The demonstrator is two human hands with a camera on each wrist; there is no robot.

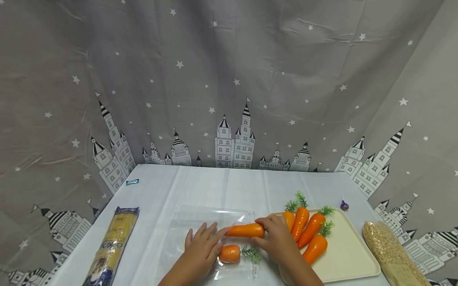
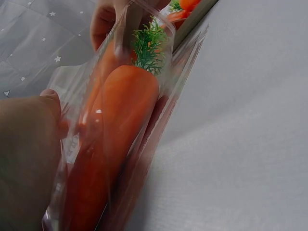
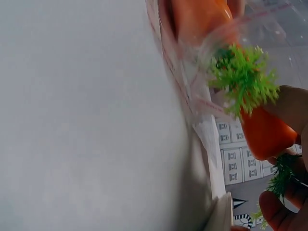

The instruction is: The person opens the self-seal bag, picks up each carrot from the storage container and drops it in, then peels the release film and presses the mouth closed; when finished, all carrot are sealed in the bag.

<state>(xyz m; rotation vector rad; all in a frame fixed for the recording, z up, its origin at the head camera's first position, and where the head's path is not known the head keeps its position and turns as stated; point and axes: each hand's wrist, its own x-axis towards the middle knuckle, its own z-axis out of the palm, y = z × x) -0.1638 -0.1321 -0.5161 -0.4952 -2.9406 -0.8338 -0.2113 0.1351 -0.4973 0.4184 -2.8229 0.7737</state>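
Note:
A clear plastic zip bag (image 1: 186,222) lies on the white table in the head view. One orange carrot (image 1: 229,253) with a green top rests in it, its body seen through film in the left wrist view. Over the bag, my left hand (image 1: 200,250) pinches the film with thumb and fingertips, left of both carrots. My right hand (image 1: 277,240) grips a second carrot (image 1: 247,230) by its thick leafy end, the tip pointing left toward the left hand. In the right wrist view, the held carrot (image 3: 267,132) is close to the bag's pink-lined mouth.
A cream tray (image 1: 352,254) with several carrots (image 1: 311,230) stands right of the bag. Beyond it lie a bag of grains (image 1: 393,254) and a small purple object (image 1: 344,205). A spaghetti pack (image 1: 112,246) and a small green packet (image 1: 132,182) lie left.

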